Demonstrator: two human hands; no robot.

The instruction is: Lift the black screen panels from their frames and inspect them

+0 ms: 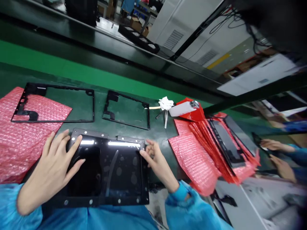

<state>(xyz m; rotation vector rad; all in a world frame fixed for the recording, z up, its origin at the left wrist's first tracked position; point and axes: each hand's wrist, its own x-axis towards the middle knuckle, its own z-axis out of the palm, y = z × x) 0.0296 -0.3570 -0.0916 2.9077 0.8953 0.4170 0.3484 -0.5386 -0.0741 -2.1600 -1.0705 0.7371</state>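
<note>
A black fixture [88, 202] with round metal dots along its edges lies in front of me, with two glossy dark panels, a left one [87, 172] and a right one [123, 174], side by side in it. Over the left panel's upper left part, my left hand [54, 163] lies with fingers spread, index fingertip on the fixture's upper edge. My right hand [158, 163] is at the upper right corner, thumb tip against the right panel's edge and the other fingers curled in; whatever they pinch is hidden. Behind stand two thin black frames, a larger one [79, 121] and a smaller one [126, 123].
Pink bubble wrap [21, 137] lies at left, partly under the larger frame. At right are a white bottle [179, 109], crumpled white tissue [166, 103] and red bubble-wrap sleeves [195, 156] with dark panels [226, 140]. Another person's hands [275, 145] show at far right.
</note>
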